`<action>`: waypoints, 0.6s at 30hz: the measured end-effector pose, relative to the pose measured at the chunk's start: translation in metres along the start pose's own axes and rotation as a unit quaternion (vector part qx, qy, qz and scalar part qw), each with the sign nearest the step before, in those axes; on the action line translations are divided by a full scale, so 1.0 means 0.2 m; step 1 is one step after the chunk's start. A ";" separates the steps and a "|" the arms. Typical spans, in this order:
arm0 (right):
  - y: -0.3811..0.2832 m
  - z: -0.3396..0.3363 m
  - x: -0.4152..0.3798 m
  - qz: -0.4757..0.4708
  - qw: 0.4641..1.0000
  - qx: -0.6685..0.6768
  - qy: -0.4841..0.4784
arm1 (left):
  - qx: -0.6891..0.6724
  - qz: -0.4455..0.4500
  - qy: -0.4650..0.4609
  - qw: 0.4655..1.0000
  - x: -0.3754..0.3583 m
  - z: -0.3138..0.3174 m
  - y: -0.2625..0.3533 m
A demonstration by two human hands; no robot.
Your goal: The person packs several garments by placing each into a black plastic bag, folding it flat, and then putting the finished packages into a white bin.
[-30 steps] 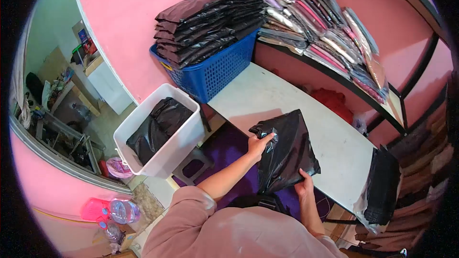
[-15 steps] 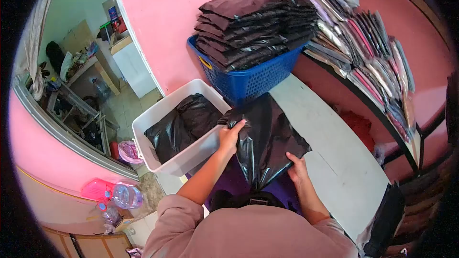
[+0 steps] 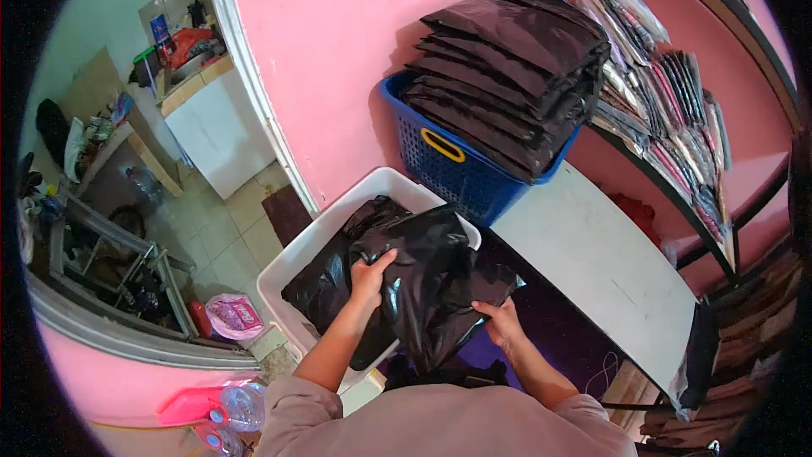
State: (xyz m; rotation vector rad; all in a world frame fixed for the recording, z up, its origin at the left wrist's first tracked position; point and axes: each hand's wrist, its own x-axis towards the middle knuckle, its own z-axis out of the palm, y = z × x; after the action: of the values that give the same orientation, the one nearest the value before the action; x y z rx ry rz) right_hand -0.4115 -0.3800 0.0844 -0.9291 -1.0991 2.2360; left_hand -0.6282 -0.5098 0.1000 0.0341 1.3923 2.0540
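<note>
Between my two hands hangs a black plastic package [image 3: 427, 275], its surface creased and shiny. My left hand [image 3: 369, 278] grips its left side, thumb on top. The lower right edge is pinched in my right hand [image 3: 501, 322]. The package's left part overlaps the white bin [image 3: 272, 275], which stands just left of me. Inside that bin lie more black plastic packages [image 3: 326, 275], partly hidden by my left arm and the held one. What the black plastic contains cannot be seen.
Behind the bin, a blue basket [image 3: 414, 140] carries a tall stack of black packages [image 3: 516, 51]. A white table [image 3: 584, 237] extends to the right. Bagged folded items [image 3: 668, 118] fill a wall shelf. Water bottles [image 3: 244, 406] stand lower left, near a doorway.
The held package has moved left, from over the table's edge to partly over the white bin. Both hands still grip it. My view has shifted too.
</note>
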 end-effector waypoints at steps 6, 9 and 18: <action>0.23 0.29 0.26 -0.003 1.000 -0.019 0.023 | -0.043 -0.072 0.052 0.995 0.32 -0.43 -0.04; 0.37 0.29 0.51 -0.021 0.998 -0.034 0.040 | -0.035 -0.095 0.095 0.990 0.45 -0.49 -0.08; 0.55 0.25 0.93 -0.058 0.956 -0.152 0.243 | -0.037 -0.142 0.153 0.977 0.89 -0.80 -0.62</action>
State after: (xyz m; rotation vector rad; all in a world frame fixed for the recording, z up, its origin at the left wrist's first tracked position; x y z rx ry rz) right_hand -0.5843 -0.3434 -0.0511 -1.4071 -1.2337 1.6386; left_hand -0.7652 -0.5202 -0.1309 -0.5050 1.4026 1.9211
